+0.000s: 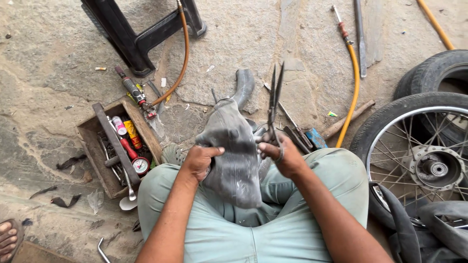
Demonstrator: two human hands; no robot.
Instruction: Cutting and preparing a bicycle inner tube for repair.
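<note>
I sit on the ground with a piece of grey rubber inner tube (233,156) draped over my lap. My left hand (200,161) grips its left edge, thumb on top. My right hand (282,157) holds a pair of long dark scissors (274,104) by the handles, blades pointing up and away and slightly apart, just right of the rubber. A further curved length of tube (243,86) lies on the stone floor beyond the piece.
A wooden toolbox (117,146) with a pressure gauge, tubes and tools sits at my left. An orange air hose (181,53) and a yellow hose (353,87) cross the floor. A spoked wheel with tyre (419,156) lies right. A black stand (139,34) is ahead. Another person's foot (9,238) shows bottom left.
</note>
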